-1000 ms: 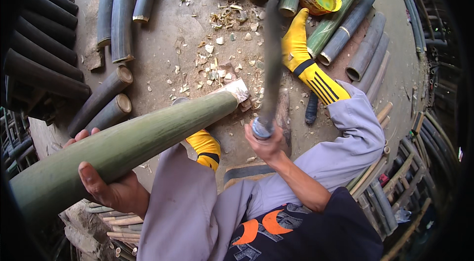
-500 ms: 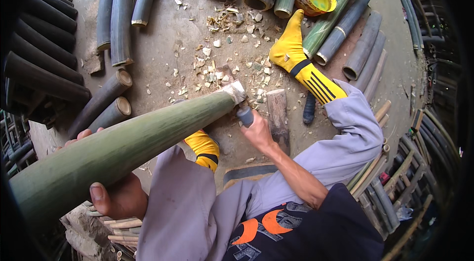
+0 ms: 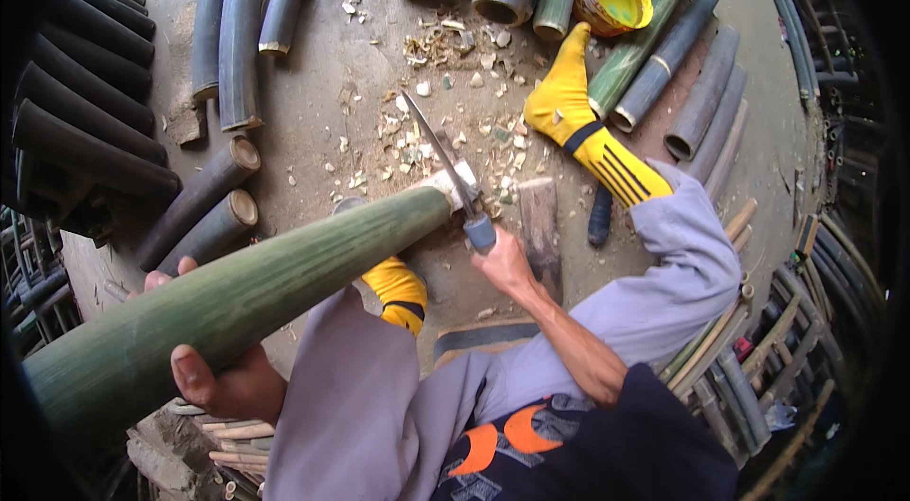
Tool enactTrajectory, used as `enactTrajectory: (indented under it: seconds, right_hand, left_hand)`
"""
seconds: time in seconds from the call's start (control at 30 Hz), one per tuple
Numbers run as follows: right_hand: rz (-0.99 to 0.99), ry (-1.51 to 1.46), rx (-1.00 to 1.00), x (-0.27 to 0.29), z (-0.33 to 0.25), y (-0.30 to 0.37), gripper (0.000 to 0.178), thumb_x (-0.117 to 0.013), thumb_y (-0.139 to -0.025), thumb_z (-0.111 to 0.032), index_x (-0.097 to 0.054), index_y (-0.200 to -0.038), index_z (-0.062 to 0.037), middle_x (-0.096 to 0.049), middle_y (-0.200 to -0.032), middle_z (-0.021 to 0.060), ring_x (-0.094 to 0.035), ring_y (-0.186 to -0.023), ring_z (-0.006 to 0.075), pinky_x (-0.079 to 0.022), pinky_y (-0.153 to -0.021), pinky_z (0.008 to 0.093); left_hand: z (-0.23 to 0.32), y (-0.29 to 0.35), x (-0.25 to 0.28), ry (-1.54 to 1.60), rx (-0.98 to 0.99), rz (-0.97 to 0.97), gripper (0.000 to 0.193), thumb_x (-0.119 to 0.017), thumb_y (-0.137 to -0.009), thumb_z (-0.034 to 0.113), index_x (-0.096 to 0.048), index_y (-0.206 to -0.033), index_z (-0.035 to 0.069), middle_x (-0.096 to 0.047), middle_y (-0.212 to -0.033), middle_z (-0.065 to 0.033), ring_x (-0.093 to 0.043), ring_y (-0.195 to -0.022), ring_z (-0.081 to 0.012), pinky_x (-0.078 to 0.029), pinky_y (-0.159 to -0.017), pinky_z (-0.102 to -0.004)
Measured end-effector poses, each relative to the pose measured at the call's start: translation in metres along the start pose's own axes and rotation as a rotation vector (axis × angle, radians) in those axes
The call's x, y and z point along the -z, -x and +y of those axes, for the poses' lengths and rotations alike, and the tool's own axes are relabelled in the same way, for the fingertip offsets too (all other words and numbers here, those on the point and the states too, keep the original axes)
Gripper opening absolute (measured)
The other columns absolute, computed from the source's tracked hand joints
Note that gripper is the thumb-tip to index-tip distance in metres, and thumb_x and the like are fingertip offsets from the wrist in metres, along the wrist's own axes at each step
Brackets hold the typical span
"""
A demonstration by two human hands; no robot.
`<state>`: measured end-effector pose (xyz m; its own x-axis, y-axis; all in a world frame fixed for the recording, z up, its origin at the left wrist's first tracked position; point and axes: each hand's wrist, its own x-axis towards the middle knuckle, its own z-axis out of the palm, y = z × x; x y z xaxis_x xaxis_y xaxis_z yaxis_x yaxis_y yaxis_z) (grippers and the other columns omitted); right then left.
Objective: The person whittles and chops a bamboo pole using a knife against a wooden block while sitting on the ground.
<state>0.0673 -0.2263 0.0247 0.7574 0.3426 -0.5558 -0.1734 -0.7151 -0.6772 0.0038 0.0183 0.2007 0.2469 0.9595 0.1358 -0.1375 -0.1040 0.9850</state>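
A thick green bamboo pole (image 3: 246, 297) slants across from the lower left, its pale cut end near the middle of the view. My left hand (image 3: 227, 385) is wrapped around the pole from beneath, thumb on the near side and fingertips showing over the far side. In my right hand (image 3: 510, 266) is a machete (image 3: 444, 155), gripped by the handle just below its grey collar. Its narrow blade points up and to the left, passing beside the pole's cut end. Whether the blade touches the bamboo I cannot tell.
Pale chips (image 3: 408, 155) litter the ground beyond the pole. A wooden block (image 3: 541, 226) and a dark handle (image 3: 599, 215) lie right of my right hand. Bamboo lengths (image 3: 237, 36) line the left and far sides. My yellow-socked foot (image 3: 561, 93) is near a yellow-red tub (image 3: 607, 13).
The machete's blade has turned into view, now showing its length toward the upper left. My right hand has shifted slightly down and right; the left hand keeps its hold on the pole.
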Motion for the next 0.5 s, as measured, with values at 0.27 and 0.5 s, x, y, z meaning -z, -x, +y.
enactTrajectory:
  seconds: [0.27, 0.5]
  right_hand:
    - [0.191, -0.202, 0.285, -0.004, -0.001, -0.001, 0.021, -0.067, -0.073, -0.005, -0.053, -0.089, -0.0017, -0.063, -0.072, 0.016, -0.065, -0.063, 0.0233, -0.051, -0.057, 0.036]
    - [0.099, -0.093, 0.096, 0.003, -0.005, 0.005, 0.022, -0.067, -0.072, -0.005, -0.056, -0.091, -0.001, -0.064, -0.076, 0.019, -0.066, -0.069, 0.0263, -0.051, -0.059, 0.0367]
  left_hand:
    - [0.003, -0.004, 0.001, 0.007, -0.03, -0.138, 0.065, -0.049, -0.083, 0.033, -0.029, -0.132, -0.006, -0.047, -0.12, -0.0276, -0.048, -0.113, -0.0395, -0.035, -0.103, -0.0467]
    - [-0.003, -0.008, 0.007, 0.065, 0.025, 0.018, 0.064, -0.053, -0.083, 0.033, -0.037, -0.127, -0.011, -0.05, -0.119, -0.0262, -0.051, -0.111, -0.0349, -0.036, -0.101, -0.0439]
